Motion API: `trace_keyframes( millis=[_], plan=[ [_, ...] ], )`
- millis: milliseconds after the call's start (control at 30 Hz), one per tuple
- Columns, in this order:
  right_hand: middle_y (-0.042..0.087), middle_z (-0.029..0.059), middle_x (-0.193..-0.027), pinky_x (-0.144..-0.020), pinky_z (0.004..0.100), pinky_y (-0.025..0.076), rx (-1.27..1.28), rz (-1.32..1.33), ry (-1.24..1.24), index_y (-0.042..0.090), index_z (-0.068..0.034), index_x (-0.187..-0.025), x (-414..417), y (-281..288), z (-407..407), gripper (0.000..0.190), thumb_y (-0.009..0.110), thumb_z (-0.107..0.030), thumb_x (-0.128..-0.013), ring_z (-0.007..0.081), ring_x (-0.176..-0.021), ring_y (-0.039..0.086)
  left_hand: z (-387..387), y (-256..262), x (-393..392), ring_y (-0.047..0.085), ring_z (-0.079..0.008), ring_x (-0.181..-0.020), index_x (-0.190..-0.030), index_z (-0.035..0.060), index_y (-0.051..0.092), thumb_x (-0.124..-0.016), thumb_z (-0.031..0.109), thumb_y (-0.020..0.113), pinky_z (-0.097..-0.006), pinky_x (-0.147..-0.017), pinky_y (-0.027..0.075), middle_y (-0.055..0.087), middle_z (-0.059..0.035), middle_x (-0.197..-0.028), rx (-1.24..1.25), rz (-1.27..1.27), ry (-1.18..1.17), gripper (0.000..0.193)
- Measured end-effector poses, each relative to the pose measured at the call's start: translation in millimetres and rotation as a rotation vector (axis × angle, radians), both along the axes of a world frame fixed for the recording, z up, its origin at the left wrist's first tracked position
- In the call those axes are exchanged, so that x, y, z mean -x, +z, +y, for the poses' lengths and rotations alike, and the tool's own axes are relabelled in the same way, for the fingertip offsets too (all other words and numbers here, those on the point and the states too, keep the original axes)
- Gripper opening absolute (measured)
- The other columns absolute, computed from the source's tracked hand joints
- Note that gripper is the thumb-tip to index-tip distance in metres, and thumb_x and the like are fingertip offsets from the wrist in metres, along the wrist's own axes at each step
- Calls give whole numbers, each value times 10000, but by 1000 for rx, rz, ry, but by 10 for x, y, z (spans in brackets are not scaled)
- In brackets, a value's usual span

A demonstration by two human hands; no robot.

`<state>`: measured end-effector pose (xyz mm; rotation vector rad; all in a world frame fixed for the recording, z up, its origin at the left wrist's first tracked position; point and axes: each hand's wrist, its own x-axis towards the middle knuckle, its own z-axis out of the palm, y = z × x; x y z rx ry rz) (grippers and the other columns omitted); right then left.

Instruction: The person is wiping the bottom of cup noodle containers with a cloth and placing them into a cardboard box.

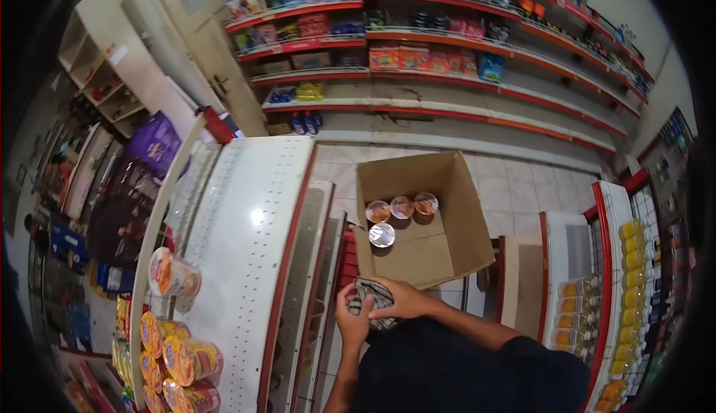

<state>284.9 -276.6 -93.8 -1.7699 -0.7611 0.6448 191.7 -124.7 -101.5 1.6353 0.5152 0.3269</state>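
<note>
Both hands hold a bunched checked cloth (373,301) close to my body, at the near edge of a cardboard box. My left hand (353,313) grips the cloth from one side, and my right hand (404,300) has its fingers and thumb on the other. Whether anything is inside the cloth cannot be seen. Beyond the hands is the open cardboard box (463,223). Several lidded cups stand in its far left corner, among them a cup with a plain silvery lid (381,235) and one with an orange printed lid (426,203).
On my left a white perforated shelf (240,206) with a red edge carries a lone noodle cup (174,273) and stacked yellow-orange cups (190,360). At right, shelves hold bottles of yellow drink (629,295). Stocked wall shelves (436,38) run across the far side.
</note>
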Motion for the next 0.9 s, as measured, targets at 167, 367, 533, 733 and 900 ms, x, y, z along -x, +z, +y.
trace_keyframes(
  millis=[167,367,533,733,900],
  plan=[
    [672,199,-1243,-975,364,496,2,182,42,539,14,-1393,-497,-257,-352,682,809,-295,-848,266,-1143,643,-138,-242,-416,537,-138,-879,-1301,5,592,-880,180,786,-290,-842,458,562,-25,-944,-137,-59,-98,495],
    [704,106,-1006,-886,357,514,-70,559,-252,663,37,-1156,-1253,-1142,-888,392,717,-238,-883,201,-966,637,-334,-562,-620,601,-181,-978,-1306,-1,555,-883,173,778,-338,-907,478,627,-84,-1050,-3,148,-43,509],
    [731,205,-1058,-901,377,514,328,275,-337,690,49,-1143,-1829,-1587,-1137,591,663,-487,-894,287,-996,685,-355,-855,-626,582,-360,-1195,-1429,8,450,-894,170,729,-452,-1031,442,592,-233,-1276,-497,269,66,624],
    [640,250,-1320,-1037,403,481,722,330,-104,610,40,-1322,-2330,-2511,-851,1002,657,-778,-745,375,-1241,610,-397,-1111,-667,621,-345,-1194,-1417,10,473,-944,87,616,-393,-1026,460,627,-231,-1280,-301,349,101,501],
    [621,240,-1354,-1059,432,475,952,306,90,570,10,-1378,-2356,-2702,-239,1062,628,-828,-730,366,-1262,602,-429,-957,-563,685,-333,-1120,-1377,17,518,-966,66,564,-384,-958,505,685,-241,-1184,-308,424,168,416]
  ],
)
